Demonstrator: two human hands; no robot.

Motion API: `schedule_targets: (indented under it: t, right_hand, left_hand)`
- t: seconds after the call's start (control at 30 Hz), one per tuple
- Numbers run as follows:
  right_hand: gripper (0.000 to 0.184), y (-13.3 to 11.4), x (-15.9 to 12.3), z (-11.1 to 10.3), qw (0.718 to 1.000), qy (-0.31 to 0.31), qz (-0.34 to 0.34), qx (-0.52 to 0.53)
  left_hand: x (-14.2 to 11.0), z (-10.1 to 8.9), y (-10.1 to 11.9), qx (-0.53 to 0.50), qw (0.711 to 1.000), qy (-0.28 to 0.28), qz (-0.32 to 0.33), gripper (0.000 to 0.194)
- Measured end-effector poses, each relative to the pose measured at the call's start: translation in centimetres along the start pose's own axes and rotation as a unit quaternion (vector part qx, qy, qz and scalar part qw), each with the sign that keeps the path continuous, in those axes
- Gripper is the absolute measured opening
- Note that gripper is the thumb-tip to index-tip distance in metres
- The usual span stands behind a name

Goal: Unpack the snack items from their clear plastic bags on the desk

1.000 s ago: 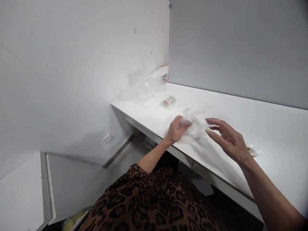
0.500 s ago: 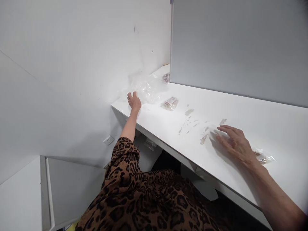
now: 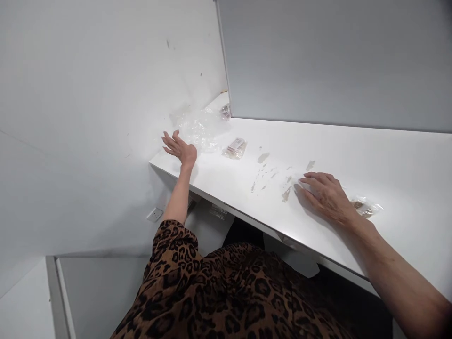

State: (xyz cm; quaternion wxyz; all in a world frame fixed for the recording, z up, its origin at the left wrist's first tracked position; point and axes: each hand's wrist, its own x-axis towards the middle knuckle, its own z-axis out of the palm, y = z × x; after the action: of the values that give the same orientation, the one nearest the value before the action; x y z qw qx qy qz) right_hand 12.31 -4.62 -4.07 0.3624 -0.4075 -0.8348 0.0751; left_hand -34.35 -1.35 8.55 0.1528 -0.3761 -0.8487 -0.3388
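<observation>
My left hand (image 3: 181, 149) is raised at the left end of the white tabletop (image 3: 226, 181), its fingers spread and nothing in them. Just beyond it lies a crumpled heap of clear plastic bags (image 3: 201, 129); whether the hand touches it I cannot tell. To the right of the heap sits a small clear packet with a label (image 3: 236, 148). My right hand (image 3: 323, 194) is low over the table with fingers stretched out and holds nothing that I can see. Beside its wrist lies another clear packet with brownish contents (image 3: 366, 207), partly hidden by the arm.
Greyish worn patches (image 3: 270, 174) mark the tabletop. A small packet (image 3: 225, 111) lies in the far corner by the grey panel (image 3: 318, 66). The white wall (image 3: 88, 94) bounds the left, with a socket (image 3: 154, 214) below table height. A clear packet (image 3: 219, 212) shows under the table.
The left hand's fingers have spread and turned toward the wall. My right hand has lowered closer to the tabletop. The camera view has shifted, and the packets appear where they were.
</observation>
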Motion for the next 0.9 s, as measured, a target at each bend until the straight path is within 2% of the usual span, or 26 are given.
schedule_targets:
  t: [0.03, 0.07, 0.13, 0.23, 0.3, 0.4, 0.47, 0.5, 0.53, 0.6, 0.67, 0.77, 0.83, 0.9]
  right_hand:
    - [0.036, -0.1, 0.1, 0.0, 1.000, -0.005, 0.000, -0.001]
    - [0.036, -0.1, 0.1, 0.0, 1.000, -0.009, 0.000, -0.003]
    - [0.036, -0.1, 0.1, 0.0, 1.000, -0.012, 0.001, -0.005]
    - [0.036, 0.1, -0.2, 0.0, 1.000, -0.008, 0.004, -0.013]
    - [0.036, 0.2, -0.3, -0.1, 1.000, -0.002, 0.007, -0.023]
    - [0.036, 0.2, -0.3, -0.5, 1.000, 0.014, 0.012, -0.021]
    - [0.036, -0.1, -0.1, -1.0, 0.999, 0.026, 0.027, 0.010]
    - [0.037, -0.4, 0.0, -1.2, 0.998, 0.029, 0.044, 0.037]
    - [0.038, -0.7, 0.1, -1.5, 0.994, 0.032, 0.071, 0.071]
    - [0.044, -1.2, 0.5, -2.0, 0.977, 0.038, 0.144, 0.154]
    - [0.053, -1.6, 0.8, -2.3, 0.945, 0.052, 0.209, 0.246]
    - [0.072, -1.5, 1.2, -2.5, 0.882, 0.097, 0.267, 0.376]
    - [0.081, -1.1, 1.4, -2.7, 0.839, 0.132, 0.288, 0.442]
    - [0.083, -0.6, 1.5, -3.1, 0.808, 0.158, 0.291, 0.487]
  left_hand:
    - [-1.4, 0.1, 1.0, -0.017, 0.999, 0.005, 0.040, 0.069]
    - [-2.7, 0.5, 2.0, -0.039, 0.996, -0.015, 0.084, 0.061]
    - [-5.2, 2.2, 4.1, -0.094, 0.978, -0.086, 0.164, 0.048]
    - [-7.4, 5.5, 6.9, -0.117, 0.943, -0.208, 0.232, 0.054]
    - [-7.8, 7.1, 8.3, -0.077, 0.935, -0.258, 0.231, 0.059]
    - [-7.7, 7.9, 9.4, -0.076, 0.946, -0.257, 0.183, 0.052]
    - [-7.8, 7.5, 10.0, -0.184, 0.939, -0.268, 0.110, 0.044]
    - [-8.2, 7.2, 10.3, -0.263, 0.918, -0.290, 0.061, 0.040]
    - [-8.7, 6.8, 10.7, -0.336, 0.886, -0.319, 0.016, 0.034]
    - [-10.5, 5.9, 11.7, -0.452, 0.798, -0.396, -0.050, 0.021]
    - [-12.9, 4.9, 13.2, -0.516, 0.694, -0.493, -0.094, 0.014]
    - [-16.7, 3.6, 15.8, -0.533, 0.517, -0.650, -0.161, 0.020]
    - [-18.6, 3.1, 17.5, -0.498, 0.448, -0.723, -0.170, 0.031]
    - [-19.9, 2.9, 19.0, -0.473, 0.411, -0.762, -0.165, 0.046]
